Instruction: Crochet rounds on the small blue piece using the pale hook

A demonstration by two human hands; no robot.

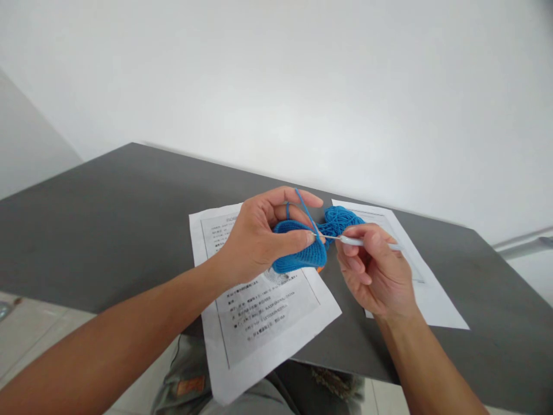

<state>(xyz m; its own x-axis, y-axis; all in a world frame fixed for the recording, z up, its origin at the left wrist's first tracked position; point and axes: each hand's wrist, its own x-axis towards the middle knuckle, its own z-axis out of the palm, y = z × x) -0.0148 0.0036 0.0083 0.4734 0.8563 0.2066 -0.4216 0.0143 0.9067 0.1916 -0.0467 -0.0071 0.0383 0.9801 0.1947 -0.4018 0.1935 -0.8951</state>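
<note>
A blue crochet piece (300, 259), rounded and cup-like, is pinched between the thumb and fingers of my left hand (263, 230). Blue yarn (306, 207) runs over the raised index finger and loops round another finger of that hand. My right hand (380, 259) grips the pale handle of a crochet hook (354, 240), whose thin metal shaft points left. The hook's tip meets the upper edge of the crochet piece by my left thumb; the exact stitch is too small to make out. Behind both hands lies a loose bundle of blue yarn (343, 217), partly hidden.
Under my left hand a printed sheet (276, 328) overhangs the near edge of the dark grey table (108, 230). A second paper sheet (436, 305) lies beneath my right hand. The white wall (276, 86) rises directly behind the table. A small orange object (320, 268) shows under the crochet piece.
</note>
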